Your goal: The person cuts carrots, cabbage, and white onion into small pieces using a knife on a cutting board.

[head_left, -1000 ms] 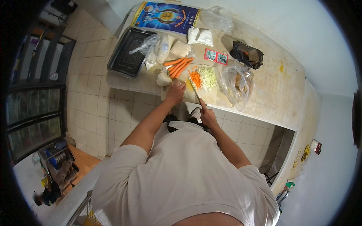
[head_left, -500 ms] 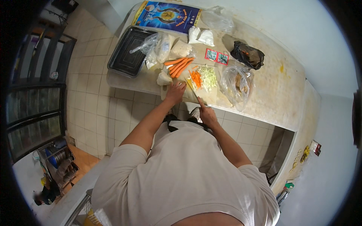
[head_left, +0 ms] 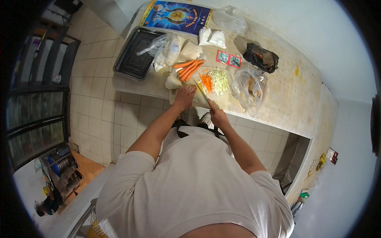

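Nearest, a light shirt front (head_left: 198, 170), forearms reaching out to the worktop (head_left: 289, 103). Right hand (head_left: 219, 116) closed around the handle of a knife (head_left: 203, 91), blade slanting away and to the left over a pale cutting board (head_left: 219, 102). Left hand (head_left: 185, 98) low at the board's left part, fingers bent downward; cannot tell whether they clasp anything, the tips being hard to make out. Just beyond the blade, a heap of orange carrot strips (head_left: 206, 82), touching pale green shreds (head_left: 219, 80) on its right. Off the left fingers, a whitish chunk (head_left: 172, 82); past it, whole carrots (head_left: 189, 71) in a loose pile. Right of the board, a clear bag (head_left: 251, 92) around something brown. Farther: black tray (head_left: 137, 53) at left, red-edged packet (head_left: 228, 59) at centre, black plastic bag (head_left: 260, 58) at right. Beyond, two white packets (head_left: 212, 38); at the far edge, a blue printed sheet (head_left: 176, 16).
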Motion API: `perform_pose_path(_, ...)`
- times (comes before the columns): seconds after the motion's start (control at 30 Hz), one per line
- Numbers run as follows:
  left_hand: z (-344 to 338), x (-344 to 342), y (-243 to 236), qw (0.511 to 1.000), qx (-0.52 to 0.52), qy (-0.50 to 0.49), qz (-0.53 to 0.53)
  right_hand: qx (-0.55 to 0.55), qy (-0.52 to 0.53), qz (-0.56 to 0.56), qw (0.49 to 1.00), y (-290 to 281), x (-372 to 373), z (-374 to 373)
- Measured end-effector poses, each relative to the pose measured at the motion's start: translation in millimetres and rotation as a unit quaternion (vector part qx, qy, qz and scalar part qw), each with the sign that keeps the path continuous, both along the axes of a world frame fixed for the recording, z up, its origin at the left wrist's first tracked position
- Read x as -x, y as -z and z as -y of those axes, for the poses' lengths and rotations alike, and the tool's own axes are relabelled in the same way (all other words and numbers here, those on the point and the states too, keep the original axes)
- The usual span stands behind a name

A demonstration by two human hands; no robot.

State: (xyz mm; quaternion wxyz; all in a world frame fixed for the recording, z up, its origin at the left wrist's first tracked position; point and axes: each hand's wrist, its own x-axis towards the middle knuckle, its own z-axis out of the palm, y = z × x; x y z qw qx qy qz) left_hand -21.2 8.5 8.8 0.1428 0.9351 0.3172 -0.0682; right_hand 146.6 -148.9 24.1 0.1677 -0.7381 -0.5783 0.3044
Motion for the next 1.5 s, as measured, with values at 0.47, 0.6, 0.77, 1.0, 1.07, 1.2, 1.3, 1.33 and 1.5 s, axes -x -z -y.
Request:
perform_pose_path(0.47, 1.9, 13.4, 24.8, 0.976, 0.034, -0.105, 0.187, 0.062, 0.056, -0.017, 0.996, -25.3, 12.0, 9.8)
perform_pose_path(0.6, 4.4, 24.5, 30.2, 0.955, 0.127, -0.173, 0.206, 0.053, 0.033, -0.017, 0.998, -23.5, 14.6, 11.5)
perform_pose_path(0.77, 21.6, 33.3, 22.1, 0.991, 0.003, 0.045, 0.123, 0.049, 0.001, 0.000, 0.999, -21.1, 14.9, 7.1)
perform_pose_path(1.0, 33.3, 27.9, 3.0, 0.999, -0.027, 0.008, 0.035, 0.096, 0.005, 0.049, 0.994, -14.1, -0.9, 8.1)
perform_pose_path(1.07, 33.9, 28.5, 2.6, 1.000, -0.024, -0.011, -0.004, 0.110, 0.006, 0.063, 0.992, -13.2, -3.0, 8.7)
perform_pose_path(1.2, 32.3, 28.8, 5.8, 0.998, -0.057, -0.027, 0.011, 0.074, 0.021, 0.049, 0.996, -23.7, 1.5, 6.4)
perform_pose_path(1.3, 25.5, 23.3, 0.8, 0.998, -0.041, -0.020, 0.043, 0.060, 0.032, 0.011, 0.998, -30.6, 10.1, 6.1)
perform_pose_path(1.33, 24.6, 19.6, -3.1, 0.998, -0.034, -0.020, 0.040, 0.049, 0.035, -0.009, 0.998, -31.3, 12.8, 7.1)
perform_pose_path(1.5, 21.6, 9.4, 11.0, 0.999, -0.015, -0.039, 0.033, 0.045, 0.004, -0.020, 0.999, -20.5, 24.1, 8.7)
